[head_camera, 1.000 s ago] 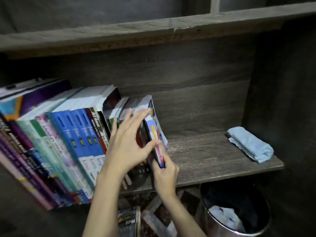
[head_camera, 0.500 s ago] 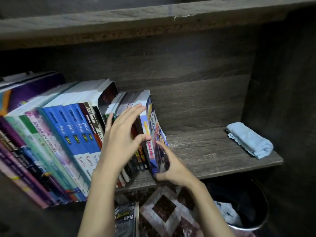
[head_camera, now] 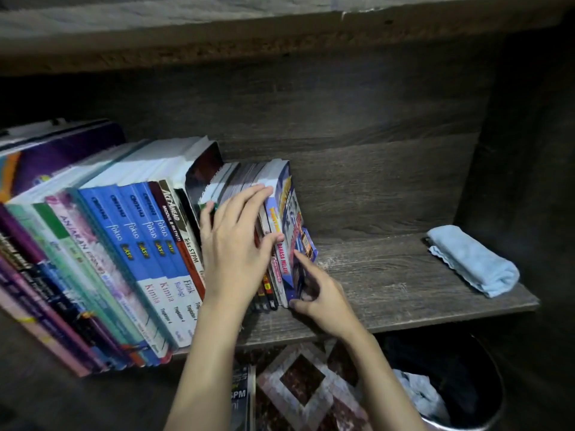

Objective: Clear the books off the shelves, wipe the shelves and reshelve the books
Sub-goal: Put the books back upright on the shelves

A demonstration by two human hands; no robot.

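Steadying the row point(head_camera: 140, 244), the left grip point(head_camera: 233, 253) lies flat-fingered on its spines while the right grip point(head_camera: 320, 297) pinches the end book point(head_camera: 291, 213) on the shelf point(head_camera: 389, 290), well apart from the cloth point(head_camera: 473, 259). Thin, floppy, likely light: hold it low by the spine.

Shelf point(head_camera: 389, 284): matt wood grain, rough-looking. Books point(head_camera: 149, 244) under my left hand point(head_camera: 233, 244): glossy paper covers. Folded cloth point(head_camera: 473, 262): soft, napped fabric. Bin point(head_camera: 460, 426): shiny metal rim.
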